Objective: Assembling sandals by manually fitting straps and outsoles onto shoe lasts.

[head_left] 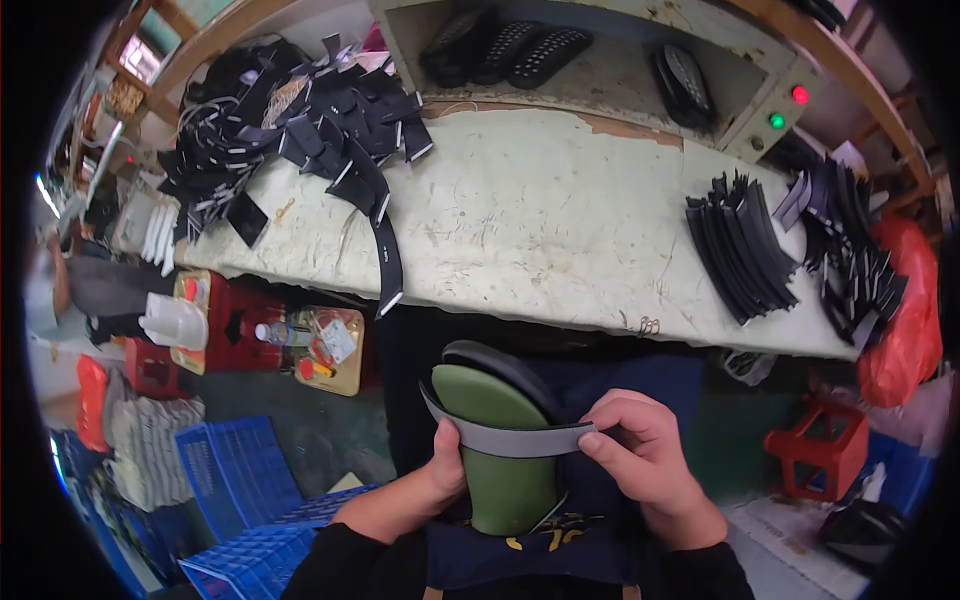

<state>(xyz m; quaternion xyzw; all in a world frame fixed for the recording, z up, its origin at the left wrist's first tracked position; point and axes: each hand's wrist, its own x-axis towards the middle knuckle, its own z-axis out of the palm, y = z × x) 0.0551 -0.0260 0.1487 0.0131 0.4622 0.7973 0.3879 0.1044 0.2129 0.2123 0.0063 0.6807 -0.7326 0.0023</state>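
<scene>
In my lap stands a green sandal sole [505, 490] with its toe end up, and a black sole [510, 370] shows behind its upper part. A grey strap [510, 441] with dark edges runs across the front of the green sole. My left hand [447, 470] is closed at the left edge, its thumb pressing on the strap and sole, the other fingers hidden behind. My right hand [640, 450] pinches the strap's right end between thumb and fingers, and that end stands out past the sole's right edge.
A pale-covered workbench [520, 220] lies ahead. It bears a heap of black straps [345, 125] at left and a row of black strips [740, 250] at right. Behind is a metal oven [590, 60] with black footwear. Blue crates [240, 470] and a red stool [820, 447] stand below.
</scene>
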